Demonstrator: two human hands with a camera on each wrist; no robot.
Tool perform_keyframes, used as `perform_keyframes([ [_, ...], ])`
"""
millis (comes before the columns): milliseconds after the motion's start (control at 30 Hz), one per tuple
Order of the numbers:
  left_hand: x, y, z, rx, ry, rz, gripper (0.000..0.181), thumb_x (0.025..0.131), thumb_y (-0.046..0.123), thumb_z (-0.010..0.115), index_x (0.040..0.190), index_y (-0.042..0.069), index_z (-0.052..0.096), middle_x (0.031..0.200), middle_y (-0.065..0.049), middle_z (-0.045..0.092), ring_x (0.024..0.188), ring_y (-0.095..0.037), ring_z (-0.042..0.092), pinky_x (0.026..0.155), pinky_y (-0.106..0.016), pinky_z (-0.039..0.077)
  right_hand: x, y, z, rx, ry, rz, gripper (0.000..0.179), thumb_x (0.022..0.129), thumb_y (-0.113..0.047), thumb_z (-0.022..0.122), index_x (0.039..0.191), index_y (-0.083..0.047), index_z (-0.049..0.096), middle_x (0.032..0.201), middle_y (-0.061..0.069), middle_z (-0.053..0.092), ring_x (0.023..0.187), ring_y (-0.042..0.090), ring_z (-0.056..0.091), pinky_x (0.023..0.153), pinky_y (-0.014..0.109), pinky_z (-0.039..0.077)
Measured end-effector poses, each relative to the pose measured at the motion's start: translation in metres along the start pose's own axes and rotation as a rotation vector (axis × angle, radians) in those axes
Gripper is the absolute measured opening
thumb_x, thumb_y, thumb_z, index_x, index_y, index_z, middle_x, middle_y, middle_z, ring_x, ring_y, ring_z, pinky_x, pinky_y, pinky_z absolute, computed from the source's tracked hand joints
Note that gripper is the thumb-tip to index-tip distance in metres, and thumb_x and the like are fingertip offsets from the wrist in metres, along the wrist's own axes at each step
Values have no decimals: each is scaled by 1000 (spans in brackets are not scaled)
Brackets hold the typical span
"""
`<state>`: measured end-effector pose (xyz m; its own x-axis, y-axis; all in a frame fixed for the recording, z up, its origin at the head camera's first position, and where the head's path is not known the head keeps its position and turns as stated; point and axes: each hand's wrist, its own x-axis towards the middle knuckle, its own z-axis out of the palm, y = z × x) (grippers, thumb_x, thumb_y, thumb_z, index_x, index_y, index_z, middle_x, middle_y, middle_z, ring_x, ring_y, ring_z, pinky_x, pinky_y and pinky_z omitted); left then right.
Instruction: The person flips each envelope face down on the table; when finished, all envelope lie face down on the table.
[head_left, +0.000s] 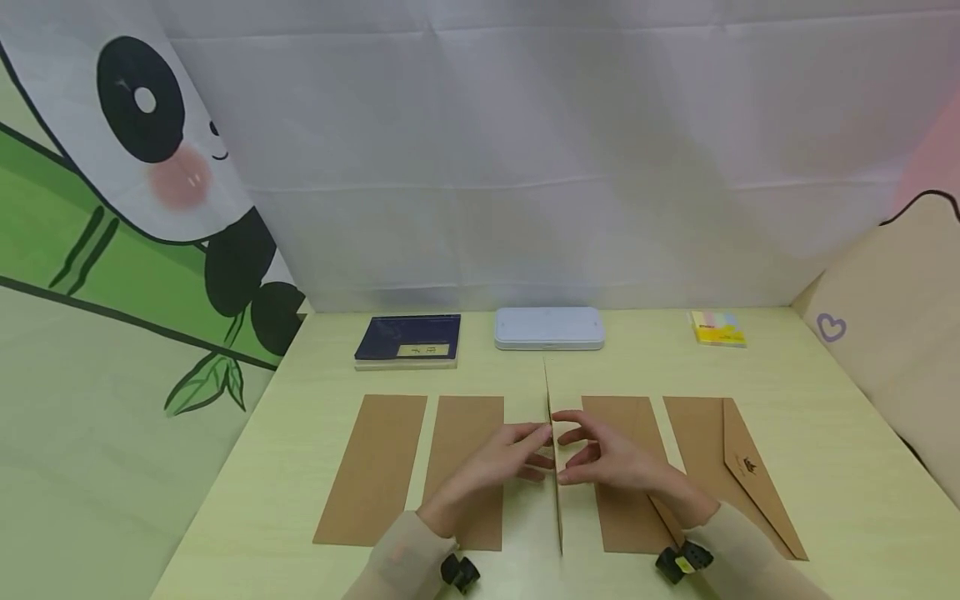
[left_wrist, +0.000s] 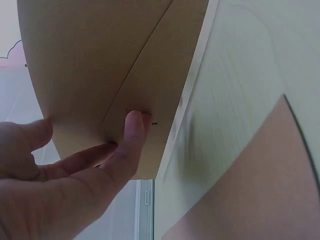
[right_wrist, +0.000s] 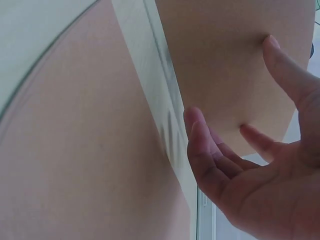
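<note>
A brown kraft envelope (head_left: 558, 517) stands on its long edge between my hands, seen nearly edge-on in the head view. My left hand (head_left: 498, 458) touches its flap side with the fingertips, close to the small printed mark in the left wrist view. On the opposite, plain side, my right hand (head_left: 615, 458) has its thumb and fingertips against the paper, the other fingers loosely bent. Two brown envelopes (head_left: 375, 467) (head_left: 468, 442) lie flat at left, plain faces up. Two more at right, an envelope (head_left: 622, 508) partly under my right forearm and an envelope (head_left: 693, 425) with a crown print, also lie flat.
Along the back of the table are a dark blue book (head_left: 401, 333), a pale blue-white case (head_left: 549, 325) and a yellow pack of sticky notes (head_left: 717, 327). A white sheet (head_left: 525, 167) hangs behind, and printed panels flank both sides.
</note>
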<state>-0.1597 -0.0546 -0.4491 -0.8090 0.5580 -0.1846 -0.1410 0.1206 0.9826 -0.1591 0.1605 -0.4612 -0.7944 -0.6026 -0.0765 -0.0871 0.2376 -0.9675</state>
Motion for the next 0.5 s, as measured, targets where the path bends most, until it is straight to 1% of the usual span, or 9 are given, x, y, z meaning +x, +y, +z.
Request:
perform_keyframes([
  [100, -1, 1, 1, -96, 7, -12, 56, 103, 38, 41, 132, -10, 48, 129, -23, 52, 102, -34, 62, 82, -41, 50, 0, 0, 1, 12, 4, 5, 80, 81, -16, 78, 146, -14, 32, 129, 27, 44, 91, 29, 65, 78, 36, 50],
  [200, -2, 1, 1, -146, 15, -8, 59, 102, 40, 41, 132, -9, 48, 128, -22, 53, 102, -34, 62, 84, -40, 50, -1, -1, 2, 32, 1, -1, 82, 81, -14, 77, 147, -17, 30, 134, 30, 38, 90, 28, 67, 80, 37, 50],
  [333, -3, -1, -1, -178, 30, 14, 53, 103, 36, 42, 131, -8, 50, 122, -21, 56, 97, -31, 64, 83, -38, 50, -3, -2, 4, 0, 12, 1, 83, 82, -17, 77, 148, -20, 28, 137, 30, 35, 87, 25, 67, 77, 38, 50],
  [400, -4, -1, -2, -198, 31, 22, 50, 103, 33, 43, 130, -9, 51, 120, -22, 57, 96, -29, 64, 83, -39, 50, -4, -2, 4, -25, 20, 1, 84, 82, -19, 77, 149, -21, 27, 137, 29, 37, 85, 24, 68, 75, 39, 50],
  [500, -6, 0, -3, -204, 34, 31, 49, 102, 31, 45, 128, -9, 52, 119, -22, 58, 96, -28, 64, 84, -39, 50, -5, 0, 4, -53, 34, 7, 84, 81, -20, 78, 148, -21, 28, 135, 28, 39, 84, 23, 67, 73, 39, 50],
])
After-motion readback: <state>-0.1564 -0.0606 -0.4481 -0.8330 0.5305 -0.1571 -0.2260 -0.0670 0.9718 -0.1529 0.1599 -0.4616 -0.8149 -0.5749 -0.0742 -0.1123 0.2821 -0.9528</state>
